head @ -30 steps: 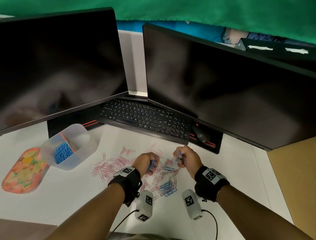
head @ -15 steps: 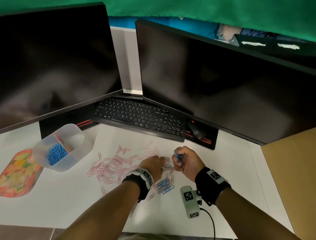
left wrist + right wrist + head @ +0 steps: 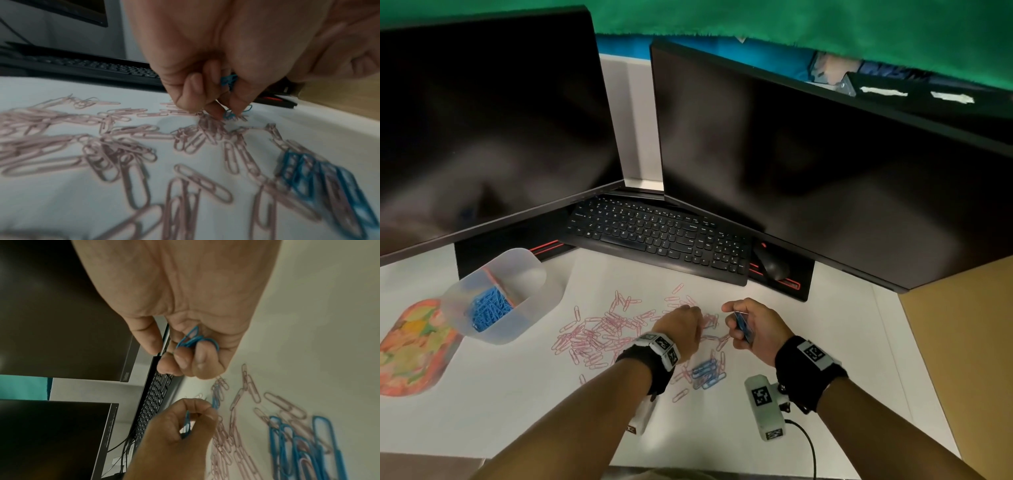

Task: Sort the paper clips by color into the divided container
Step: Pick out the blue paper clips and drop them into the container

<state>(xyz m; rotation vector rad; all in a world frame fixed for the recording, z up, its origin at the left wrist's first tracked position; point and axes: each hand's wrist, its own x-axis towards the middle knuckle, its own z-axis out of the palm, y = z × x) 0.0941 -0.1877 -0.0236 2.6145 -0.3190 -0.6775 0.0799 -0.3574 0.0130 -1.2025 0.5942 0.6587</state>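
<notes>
- Head view, nearest the person: a small heap of blue paper clips (image 3: 705, 373) lies on the white desk (image 3: 517, 394) between the two wrists, mixed with a few pink ones.
- Just beyond, the right hand (image 3: 755, 329) is raised off the desk, its fingers curled round a bundle of blue clips (image 3: 743, 327); the right wrist view shows those clips (image 3: 194, 340) tucked under the bent fingers (image 3: 202, 360).
- Beside it, the left hand (image 3: 681, 325) points down at the desk, fingertips (image 3: 192, 95) pinched together on a blue clip (image 3: 229, 81), with another blue clip (image 3: 229, 115) at their tips on the surface.
- Pink paper clips (image 3: 599, 335) are scattered to the left of the hands.
- Further left stands the translucent divided container (image 3: 524, 308); its near compartment holds blue clips (image 3: 486, 308), and I cannot tell what the far one holds.
- A colourful tray (image 3: 410, 346) lies beside it.
- At the back: a black keyboard (image 3: 654, 236), a mouse (image 3: 772, 263), and two dark monitors (image 3: 808, 164).
</notes>
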